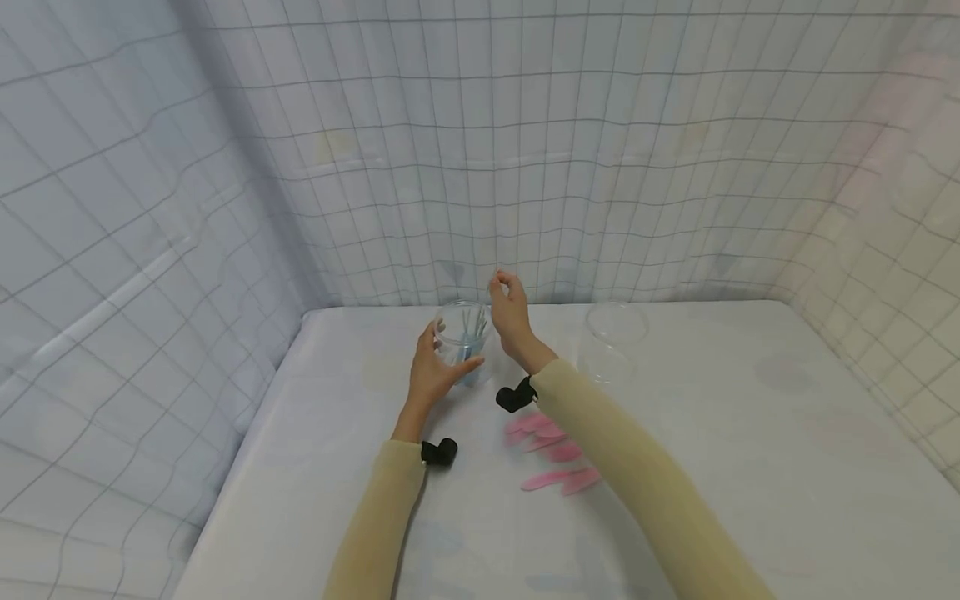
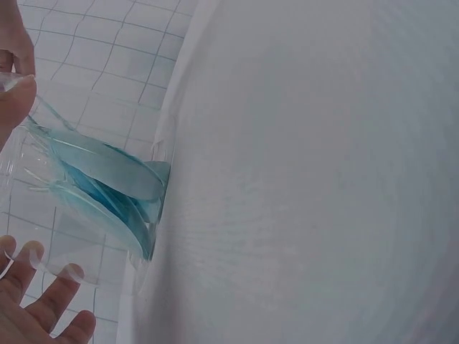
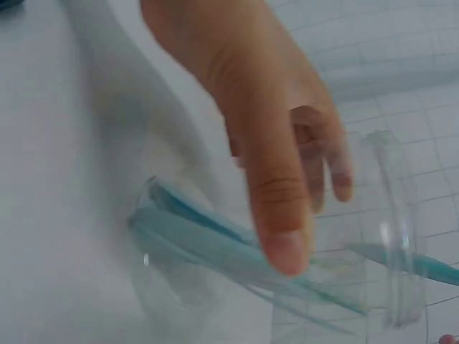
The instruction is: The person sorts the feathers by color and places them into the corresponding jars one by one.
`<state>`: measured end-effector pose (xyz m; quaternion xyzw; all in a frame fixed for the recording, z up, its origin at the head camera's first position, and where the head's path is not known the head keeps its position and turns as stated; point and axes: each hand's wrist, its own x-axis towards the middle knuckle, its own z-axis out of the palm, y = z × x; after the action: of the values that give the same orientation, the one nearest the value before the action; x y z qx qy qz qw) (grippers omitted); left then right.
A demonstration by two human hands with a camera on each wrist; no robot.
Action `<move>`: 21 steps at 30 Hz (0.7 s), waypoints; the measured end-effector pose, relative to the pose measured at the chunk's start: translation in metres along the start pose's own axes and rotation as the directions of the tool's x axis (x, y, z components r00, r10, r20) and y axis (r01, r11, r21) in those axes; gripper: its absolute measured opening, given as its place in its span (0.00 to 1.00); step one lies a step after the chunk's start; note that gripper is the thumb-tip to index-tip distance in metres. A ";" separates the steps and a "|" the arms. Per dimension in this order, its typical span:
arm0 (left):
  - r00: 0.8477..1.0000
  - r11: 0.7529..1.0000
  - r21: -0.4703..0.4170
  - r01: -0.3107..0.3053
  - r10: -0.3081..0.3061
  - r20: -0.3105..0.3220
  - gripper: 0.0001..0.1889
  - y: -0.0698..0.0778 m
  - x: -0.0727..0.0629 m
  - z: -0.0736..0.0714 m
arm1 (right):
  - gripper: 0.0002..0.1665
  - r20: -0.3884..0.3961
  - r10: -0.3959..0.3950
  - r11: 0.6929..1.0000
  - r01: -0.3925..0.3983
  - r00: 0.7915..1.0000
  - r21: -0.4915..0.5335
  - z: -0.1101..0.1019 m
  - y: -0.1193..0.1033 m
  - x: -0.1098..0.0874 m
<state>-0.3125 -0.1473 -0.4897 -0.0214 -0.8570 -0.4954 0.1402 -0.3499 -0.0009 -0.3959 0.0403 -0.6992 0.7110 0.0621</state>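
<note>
My left hand (image 1: pixel 431 367) holds a clear jar (image 1: pixel 450 342) around its side, thumb on the near side and fingers on the far side. Several blue feathers (image 2: pixel 107 172) stand inside, their thin quills pointing toward the mouth. Above and right of the rim, my right hand (image 1: pixel 512 317) is raised with thumb and forefinger pinched together. A single blue feather (image 3: pixel 434 268) passes through the jar's mouth and runs out of the right wrist view on that hand's side. Its pinched end is hidden.
A second clear jar (image 1: pixel 611 346) stands to the right, near the table's back edge. Several pink feathers (image 1: pixel 564 451) lie on the white table (image 1: pixel 465 533), partly beneath my right forearm. Grid-patterned cloth (image 1: pixel 540 167) hangs behind the table and along both sides.
</note>
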 end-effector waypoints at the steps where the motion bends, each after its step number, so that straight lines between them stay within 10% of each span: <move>1: 1.000 1.000 0.001 -0.002 0.002 0.000 0.53 0.000 0.000 0.000 | 0.18 0.008 0.002 0.999 -0.002 1.000 -0.037 0.000 0.004 -0.002; 8: 1.000 1.000 0.006 -0.002 0.002 0.002 0.54 0.002 0.001 -0.001 | 0.26 0.110 -0.026 0.986 0.044 0.994 -0.163 -0.015 0.011 -0.015; 21: 1.000 1.000 -0.002 -0.016 0.016 0.011 0.53 0.000 0.000 -0.002 | 0.44 0.166 -0.336 0.915 0.363 0.927 -0.177 -0.080 -0.026 -0.020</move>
<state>-0.3123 -0.1486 -0.4885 -0.0312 -0.8571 -0.4948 0.1396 -0.3240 0.0785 -0.3749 0.2051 -0.7526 0.6085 0.1460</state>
